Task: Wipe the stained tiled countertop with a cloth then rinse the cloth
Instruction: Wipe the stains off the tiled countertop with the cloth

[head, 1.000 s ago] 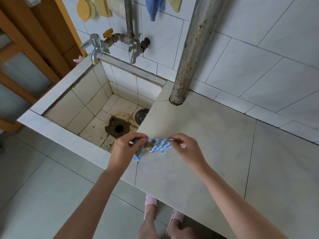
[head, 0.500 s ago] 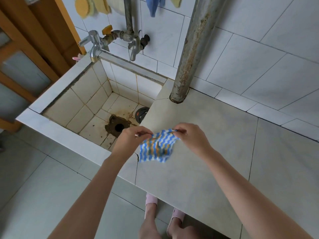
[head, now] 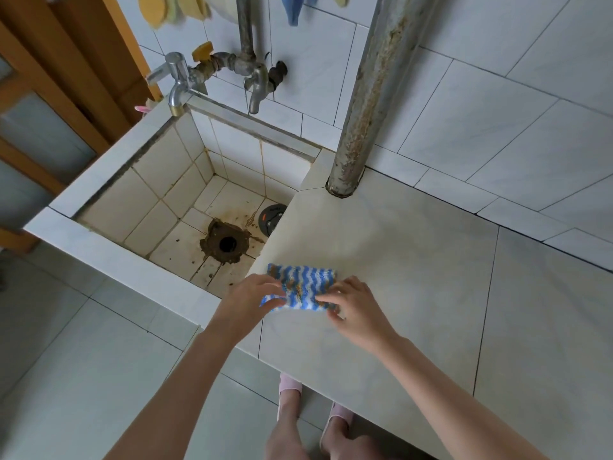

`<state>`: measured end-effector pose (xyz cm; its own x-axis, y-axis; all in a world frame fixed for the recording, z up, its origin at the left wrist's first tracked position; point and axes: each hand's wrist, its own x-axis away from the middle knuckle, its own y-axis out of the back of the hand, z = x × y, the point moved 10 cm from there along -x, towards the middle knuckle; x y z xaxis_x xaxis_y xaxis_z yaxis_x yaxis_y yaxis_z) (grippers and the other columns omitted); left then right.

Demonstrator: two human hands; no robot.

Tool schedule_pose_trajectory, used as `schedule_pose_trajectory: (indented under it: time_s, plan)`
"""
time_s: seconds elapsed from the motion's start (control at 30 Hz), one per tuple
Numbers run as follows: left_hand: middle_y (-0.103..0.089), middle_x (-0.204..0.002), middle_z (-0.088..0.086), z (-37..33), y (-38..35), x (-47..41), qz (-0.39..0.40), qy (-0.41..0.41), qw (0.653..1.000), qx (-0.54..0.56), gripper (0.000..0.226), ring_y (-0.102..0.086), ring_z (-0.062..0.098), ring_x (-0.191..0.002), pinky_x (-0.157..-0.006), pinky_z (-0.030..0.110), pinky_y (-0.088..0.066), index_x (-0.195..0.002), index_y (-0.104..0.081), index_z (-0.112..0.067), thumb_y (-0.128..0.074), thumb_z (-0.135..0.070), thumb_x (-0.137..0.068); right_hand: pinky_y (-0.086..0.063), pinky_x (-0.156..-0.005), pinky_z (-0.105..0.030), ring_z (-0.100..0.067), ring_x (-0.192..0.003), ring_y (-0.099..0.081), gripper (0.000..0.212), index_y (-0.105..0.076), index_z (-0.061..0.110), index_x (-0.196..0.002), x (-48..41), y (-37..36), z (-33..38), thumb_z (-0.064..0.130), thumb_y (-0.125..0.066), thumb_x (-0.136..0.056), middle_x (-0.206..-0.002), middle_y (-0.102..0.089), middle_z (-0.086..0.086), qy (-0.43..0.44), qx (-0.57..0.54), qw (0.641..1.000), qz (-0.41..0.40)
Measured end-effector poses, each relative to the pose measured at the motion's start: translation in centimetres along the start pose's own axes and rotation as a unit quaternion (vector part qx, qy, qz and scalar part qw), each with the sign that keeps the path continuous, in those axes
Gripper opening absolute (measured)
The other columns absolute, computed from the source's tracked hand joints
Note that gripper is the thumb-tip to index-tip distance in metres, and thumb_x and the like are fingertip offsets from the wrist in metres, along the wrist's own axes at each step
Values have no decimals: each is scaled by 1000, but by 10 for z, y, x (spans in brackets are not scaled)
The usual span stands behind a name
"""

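In the head view, a blue and white striped cloth [head: 300, 287] with brown stains is seen lying flat on the pale tiled table [head: 414, 260], just to the right of the sink [head: 109, 180] and close to the table's front edge. The cloth's left edge is gripped by the left hand [head: 247, 302], whose fingers are curled over it, at the corner where the table meets the sink. The cloth's right edge is pinched by the right hand [head: 351, 303]: the bent fingers are laid on top of the fabric and the thumb is set at its near corner.

The sink is lined with square tiles, and a dirty brown ring is seen around the drain [head: 227, 244] in its floor. A black plug [head: 272, 219] is seen lying on the sink floor, against the right wall. Two metal taps [head: 175, 81] [head: 257, 84] are fixed to the wall above the sink's back rim. A rusty pipe [head: 374, 94] is seen rising from the table just behind the sink's right back corner. Pink slippers [head: 288, 390] are seen on the floor in front of the sink, partly under the table.
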<state>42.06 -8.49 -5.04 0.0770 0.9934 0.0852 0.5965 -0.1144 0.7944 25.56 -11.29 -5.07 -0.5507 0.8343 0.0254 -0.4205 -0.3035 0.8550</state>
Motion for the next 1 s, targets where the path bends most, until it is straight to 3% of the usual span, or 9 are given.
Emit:
schedule_pose_trajectory:
  time_s: [0.13, 0.23, 0.37, 0.53, 0.67, 0.73, 0.8, 0.9, 1.0]
  plan:
    - [-64, -115, -1, -8, -4, 11, -57, -44, 997, -38, 33, -62, 14, -101, -75, 27, -55, -109, -67, -20, -71, -10, -78, -40, -89, -23, -19, -102, -52, 33, -63, 11, -118, -3, 2, 4, 7, -49, -89, -109, -64, -2, -66, -87, 994, -15]
    - [-67, -109, -3, -13, -16, 12, -37, -57, 996, -62, 28, -63, 16, -99, -68, 34, -59, -103, -69, -21, -72, -10, -77, -40, -93, -24, -14, -112, -46, 44, -61, 8, -120, -6, -15, 18, 28, -34, -92, -120, -61, -5, -79, -87, 993, 5]
    - [-66, -96, -10, -15, -18, 19, -43, -39, 998, -23, 19, -61, 6, -87, -63, 25, -56, -95, -70, -25, -70, -14, -79, -39, -96, -26, -21, -120, -47, 29, -61, 3, -115, -11, -24, 6, 17, -43, -98, -120, -57, -8, -155, -87, 984, -22]
    - [-67, -102, -10, -13, -14, 33, -73, -23, 997, 17, 21, -62, 5, -91, -72, 20, -54, -100, -70, -23, -65, -11, -83, -40, -101, -35, -22, -125, -41, 24, -58, 5, -115, -24, -22, 8, 16, -50, -96, -125, -51, -8, -176, -76, 980, -57]
    - [-60, -115, 1, 25, 15, 56, -182, 73, 981, -4, 28, -59, 17, -103, -85, 32, -53, -110, -65, -15, -61, -4, -84, -21, -115, -32, -26, -140, -24, 57, -32, 2, -143, -14, -32, 12, 37, -39, -98, -150, -30, -14, -246, -27, 965, -91]
    - [-48, -133, 8, 51, 19, 68, -181, 150, 970, -56, 37, -47, 26, -122, -101, 43, -42, -125, -54, -14, -57, -11, -88, 0, -117, -25, -23, -146, -9, 77, -10, 2, -149, -10, -53, 18, 56, -15, -95, -158, -8, -12, -274, -29, 959, -70]
    - [-25, -150, 12, 73, 23, 81, -170, 230, 954, -88, 51, -23, 29, -139, -113, 44, -21, -140, -35, -12, -48, -23, -92, 4, -117, -28, -25, -146, -12, 85, -11, 0, -148, -14, -65, 26, 62, -2, -92, -157, -8, -13, -270, -6, 960, -69]
    - [5, -156, 7, 94, 29, 92, -167, 287, 940, -75, 61, 10, 19, -143, -115, 35, 2, -148, -8, -11, -31, -35, -96, -5, -116, -31, -24, -143, -22, 74, -25, 2, -147, -22, -73, 41, 56, -12, -97, -155, -22, -12, -221, 39, 973, -56]
    - [12, -154, 2, 108, 32, 87, -141, 288, 943, -88, 63, 17, 15, -141, -115, 32, 7, -147, -2, -10, -29, -36, -97, -12, -116, -35, -22, -145, -16, 66, -24, 8, -148, -21, -92, 67, 51, -20, -99, -156, -20, -7, -121, 80, 989, -17]
